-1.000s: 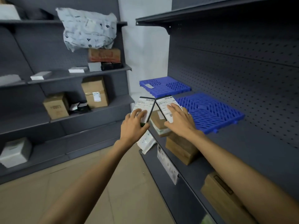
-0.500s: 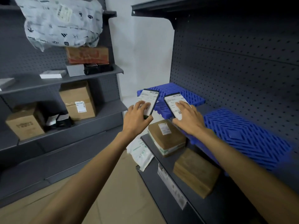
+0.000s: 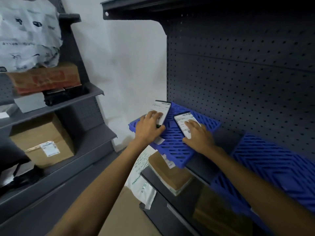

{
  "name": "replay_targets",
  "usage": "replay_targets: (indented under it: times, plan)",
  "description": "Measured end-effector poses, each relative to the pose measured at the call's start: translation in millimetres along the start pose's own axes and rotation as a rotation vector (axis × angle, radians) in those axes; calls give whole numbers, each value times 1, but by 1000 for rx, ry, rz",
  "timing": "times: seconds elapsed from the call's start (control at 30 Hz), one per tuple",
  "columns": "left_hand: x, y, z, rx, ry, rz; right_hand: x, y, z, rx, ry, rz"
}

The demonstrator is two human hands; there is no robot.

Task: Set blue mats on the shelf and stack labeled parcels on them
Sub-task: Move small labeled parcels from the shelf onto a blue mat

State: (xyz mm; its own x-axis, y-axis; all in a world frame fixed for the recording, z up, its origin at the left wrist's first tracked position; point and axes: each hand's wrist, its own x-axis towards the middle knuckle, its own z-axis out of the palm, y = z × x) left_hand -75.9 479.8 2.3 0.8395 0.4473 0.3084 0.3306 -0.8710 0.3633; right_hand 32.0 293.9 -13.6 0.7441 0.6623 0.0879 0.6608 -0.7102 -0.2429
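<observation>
Head: L hand (image 3: 150,127) grips barcoded parcel 1 (image 3: 159,109), R hand (image 3: 198,134) parcel 2 (image 3: 184,120), over mat (image 3: 172,142).

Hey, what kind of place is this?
Most likely a parcel storeroom or pickup point: grey metal shelves with pegboard backs, a cardboard box bearing a shipping label, and labeled parcels held over a blue mat.

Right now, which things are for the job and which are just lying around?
For the job: left hand, holding the left parcel; right hand, holding the right parcel; far mat beneath them; near mat.
Lying about: brown box and white mailer below; labelled box and grey bag on the left shelves.
</observation>
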Motion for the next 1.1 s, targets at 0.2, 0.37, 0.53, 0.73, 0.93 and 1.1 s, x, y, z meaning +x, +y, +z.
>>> replay_targets:
  times: [0.2,0.37,0.53,0.73,0.93,1.1]
  plan:
    - [48,-20,19,14,-156,154,19,-5,9,49,-11,115]
    - [56,-35,28,-10,-216,257,14,-18,18,32,-11,200]
    - [51,-38,23,4,-260,373,-8,-34,10,-43,61,218]
    - [47,17,8,-3,-282,631,-80,-16,-18,-266,70,327]
    - [-15,126,10,39,-346,845,-206,23,-58,-426,84,518]
    - [-108,227,13,-11,-372,977,-351,43,-83,-514,108,721]
